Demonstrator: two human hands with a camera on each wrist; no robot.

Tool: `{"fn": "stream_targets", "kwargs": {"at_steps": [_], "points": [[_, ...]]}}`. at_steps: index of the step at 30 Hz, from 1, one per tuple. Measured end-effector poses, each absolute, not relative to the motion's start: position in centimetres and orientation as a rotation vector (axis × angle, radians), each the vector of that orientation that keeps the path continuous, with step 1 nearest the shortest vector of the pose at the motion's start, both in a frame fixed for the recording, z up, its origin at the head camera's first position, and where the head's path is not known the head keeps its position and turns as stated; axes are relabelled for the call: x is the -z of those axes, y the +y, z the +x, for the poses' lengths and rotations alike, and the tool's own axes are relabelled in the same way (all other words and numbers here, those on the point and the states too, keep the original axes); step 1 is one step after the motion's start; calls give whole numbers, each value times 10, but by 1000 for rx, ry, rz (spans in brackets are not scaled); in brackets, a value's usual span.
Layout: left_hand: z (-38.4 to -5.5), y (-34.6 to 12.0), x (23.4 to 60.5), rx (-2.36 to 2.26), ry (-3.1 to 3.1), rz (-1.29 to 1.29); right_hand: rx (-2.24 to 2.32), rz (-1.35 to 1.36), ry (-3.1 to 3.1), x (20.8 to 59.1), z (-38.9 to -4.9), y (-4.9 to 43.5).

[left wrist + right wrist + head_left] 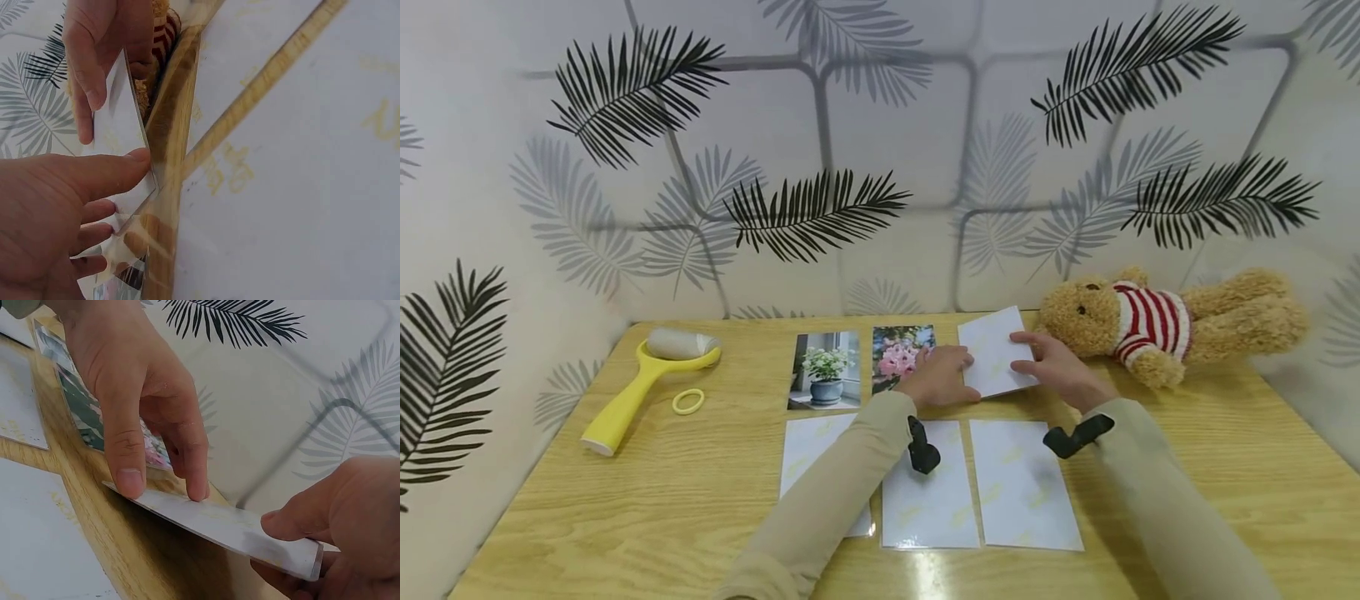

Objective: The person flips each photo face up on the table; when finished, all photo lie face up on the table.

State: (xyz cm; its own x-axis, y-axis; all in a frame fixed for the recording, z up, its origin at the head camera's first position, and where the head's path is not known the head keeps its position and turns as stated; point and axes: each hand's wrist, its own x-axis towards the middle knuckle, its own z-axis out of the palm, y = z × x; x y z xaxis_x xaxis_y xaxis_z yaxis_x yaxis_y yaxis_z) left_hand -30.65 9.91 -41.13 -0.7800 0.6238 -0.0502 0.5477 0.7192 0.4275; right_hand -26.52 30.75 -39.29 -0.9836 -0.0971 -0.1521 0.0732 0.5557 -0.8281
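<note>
A white-backed card [997, 352] is tilted up off the table at the back, between both hands. My right hand [1060, 367] pinches its right edge, thumb on the upper face and fingers underneath in the right wrist view. At the opposite edge, my left hand [938, 377] holds the card with thumb and fingertips [130, 482]. The underside of this card is hidden. Left of it lie a photo card of pink flowers [901, 354], partly covered by my left hand, and one of a potted plant [824, 371].
Nearer lie three face-down white cards: left [811, 442], middle [931, 492] and right [1026, 492]. A teddy bear [1157, 321] in a striped sweater lies at the back right. On the left are a yellow-handled roller [625, 408] and a yellow ring [688, 402]. A patterned wall [895, 275] borders the table.
</note>
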Motion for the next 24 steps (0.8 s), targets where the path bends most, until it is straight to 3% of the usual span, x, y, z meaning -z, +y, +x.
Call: {"fn": "stream_targets", "kwargs": {"at_steps": [5, 14, 24], "points": [[-308, 95, 411, -806, 2732, 777, 1464, -95, 2597, 392, -265, 307], [-312, 87, 404, -1777, 2055, 379, 1766, -135, 2412, 393, -262, 311], [-314, 87, 407, -1988, 1770, 393, 1894, -162, 2255, 398, -261, 312]]}}
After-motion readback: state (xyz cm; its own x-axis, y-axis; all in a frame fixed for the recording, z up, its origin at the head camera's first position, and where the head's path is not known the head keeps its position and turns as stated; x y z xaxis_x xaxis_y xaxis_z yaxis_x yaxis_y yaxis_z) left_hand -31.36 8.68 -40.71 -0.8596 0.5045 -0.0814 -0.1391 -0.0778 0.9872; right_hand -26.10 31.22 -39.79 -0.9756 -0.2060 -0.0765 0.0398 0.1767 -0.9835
